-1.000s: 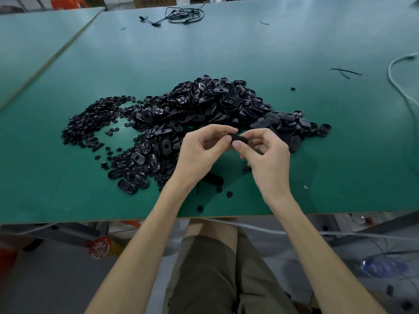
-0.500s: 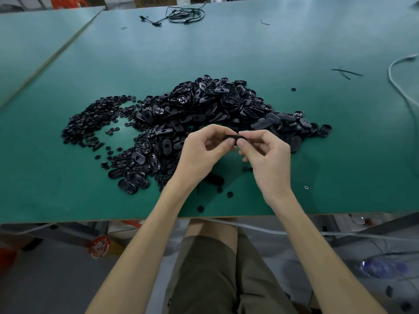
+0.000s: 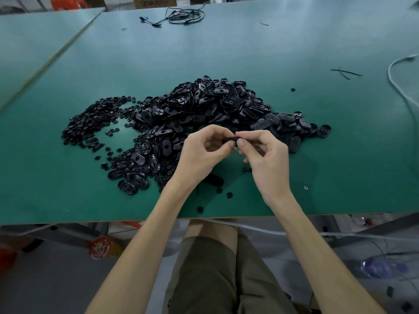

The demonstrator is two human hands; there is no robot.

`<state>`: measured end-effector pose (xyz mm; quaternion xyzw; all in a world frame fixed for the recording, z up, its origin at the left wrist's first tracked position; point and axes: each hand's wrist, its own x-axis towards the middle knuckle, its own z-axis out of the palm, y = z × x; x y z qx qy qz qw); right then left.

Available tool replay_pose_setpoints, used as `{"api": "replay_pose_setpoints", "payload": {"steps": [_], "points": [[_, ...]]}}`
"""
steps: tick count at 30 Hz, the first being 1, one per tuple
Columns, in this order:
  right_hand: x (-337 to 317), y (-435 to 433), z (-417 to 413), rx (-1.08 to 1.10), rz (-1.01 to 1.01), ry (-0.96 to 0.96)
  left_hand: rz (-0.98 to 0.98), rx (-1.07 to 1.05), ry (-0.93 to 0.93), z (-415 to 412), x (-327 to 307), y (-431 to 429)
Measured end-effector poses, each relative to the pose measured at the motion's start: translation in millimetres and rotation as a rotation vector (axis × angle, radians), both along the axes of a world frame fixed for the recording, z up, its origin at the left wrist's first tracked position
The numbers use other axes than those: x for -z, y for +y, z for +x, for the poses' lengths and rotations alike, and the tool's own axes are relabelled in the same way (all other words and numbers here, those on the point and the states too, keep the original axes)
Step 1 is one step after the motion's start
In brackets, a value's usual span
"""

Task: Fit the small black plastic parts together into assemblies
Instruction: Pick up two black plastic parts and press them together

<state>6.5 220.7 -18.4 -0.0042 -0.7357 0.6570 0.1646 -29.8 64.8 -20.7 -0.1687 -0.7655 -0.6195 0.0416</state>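
A big heap of black oval plastic shells (image 3: 215, 109) lies on the green table (image 3: 249, 53). To its left spreads a flatter scatter of small round black pieces (image 3: 90, 123). My left hand (image 3: 204, 152) and my right hand (image 3: 265, 159) meet in front of the heap, just above the table. Between their fingertips they pinch one black oval part (image 3: 230, 140), held edge-on, left hand on its left end and right hand on its right end. Fingers hide most of that part.
Loose round pieces (image 3: 229, 195) and an oval shell (image 3: 214, 179) lie under my wrists near the front edge. A small screw (image 3: 305, 187) sits at the right. A coiled black cable (image 3: 181, 15) lies at the far edge, a white cable (image 3: 399, 78) at the right.
The held part has been turned from flat-on to edge-on between the fingertips. Both hands stayed in the same place in front of the heap.
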Motion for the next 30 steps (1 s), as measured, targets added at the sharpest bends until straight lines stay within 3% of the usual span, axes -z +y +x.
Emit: {"api": "replay_pose_setpoints", "payload": {"steps": [12,30], "points": [[1.6,-4.3,-0.5,-0.015,0.148,-0.031,-0.139,-0.077,-0.005,0.1,-1.1,2.7],[-1.2,-1.8,3.2,0.04,0.106,0.039,-0.03,-0.101,0.031,-0.6,-3.8,0.0]]}}
